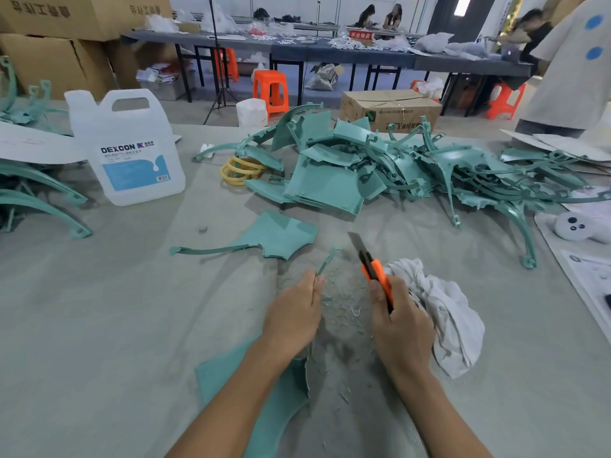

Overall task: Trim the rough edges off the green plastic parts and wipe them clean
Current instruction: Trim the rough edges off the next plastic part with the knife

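Both hands are occupied: the left hand (294, 312) grips a green plastic part (281, 401) whose broad end lies under the forearm and whose thin end pokes out past the fingertips, away from the person. The right hand (400, 325) grips an orange utility knife (377, 272) with its blade out. The blade stands just right of that thin end, apart from it and leaning toward it, so trimming likely needs a short leftward reach. A white rag (453, 319) lies just beside the right hand.
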A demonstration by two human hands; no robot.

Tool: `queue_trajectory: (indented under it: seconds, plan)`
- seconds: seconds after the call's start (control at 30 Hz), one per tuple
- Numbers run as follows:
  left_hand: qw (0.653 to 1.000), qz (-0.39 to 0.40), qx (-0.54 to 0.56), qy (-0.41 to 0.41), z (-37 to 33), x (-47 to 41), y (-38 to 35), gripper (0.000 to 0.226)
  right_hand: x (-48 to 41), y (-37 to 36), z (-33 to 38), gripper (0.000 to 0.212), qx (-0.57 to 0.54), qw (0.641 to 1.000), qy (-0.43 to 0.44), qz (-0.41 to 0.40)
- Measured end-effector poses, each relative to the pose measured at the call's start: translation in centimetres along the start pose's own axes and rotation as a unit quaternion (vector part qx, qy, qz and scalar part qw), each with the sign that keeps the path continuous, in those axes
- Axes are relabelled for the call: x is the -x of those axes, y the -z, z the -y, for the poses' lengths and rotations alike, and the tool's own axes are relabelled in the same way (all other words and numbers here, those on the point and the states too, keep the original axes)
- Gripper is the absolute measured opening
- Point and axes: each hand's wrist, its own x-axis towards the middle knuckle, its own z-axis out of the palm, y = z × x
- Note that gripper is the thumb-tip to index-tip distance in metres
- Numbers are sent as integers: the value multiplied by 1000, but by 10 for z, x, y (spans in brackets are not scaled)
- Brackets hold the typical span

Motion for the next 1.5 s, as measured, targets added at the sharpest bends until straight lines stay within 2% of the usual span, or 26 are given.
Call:
queue_trajectory:
  seconds: [0.13,0.23,0.37,0.4,0.53,0.67,0.77,0.93,1.1,1.17,1.27,1.4,1.5]
  plan:
    - [1000,-4,0,2,0,-1,0,34,2,-3,-2,16,19,998,53,29]
    - [1000,-6,0,-4,1,0,0,36,-1,-1,-1,26,-13,1000,-7,-4]
    - [1000,-1,4,12,1,-1,0,36,6,-1,-1,16,15,995,90,39]
    - [1000,1,5,12,1,-1,0,37,7,-2,0,16,27,995,91,40]
    - [1000,-2,6,3,1,1,0,36,2,-2,0,22,-6,1000,-3,5]
    - [1000,-7,5,3,0,0,1,35,3,0,-1,15,-5,999,34,32]
    - [1000,-4,10,-3,1,1,0,35,-2,-4,-3,41,-33,998,-46,3]
    - [1000,2,-7,-18,0,-4,3,35,0,-1,-3,18,-89,994,-67,10]
    - [998,7,-22,-60,-6,-9,12,37,-1,2,-3,28,-187,976,-110,15]
    - [997,9,-36,-61,-6,-5,18,48,-2,5,-4,26,-202,973,-111,17]
    - [997,-42,-31,-58,1,15,35,56,-1,10,-9,25,-213,969,-116,36]
    - [998,-64,-4,-23,23,68,54,59,8,22,-10,27,-258,956,-116,74]
    - [996,-77,-35,9,45,113,56,64,20,33,-6,24,-287,944,-108,118]
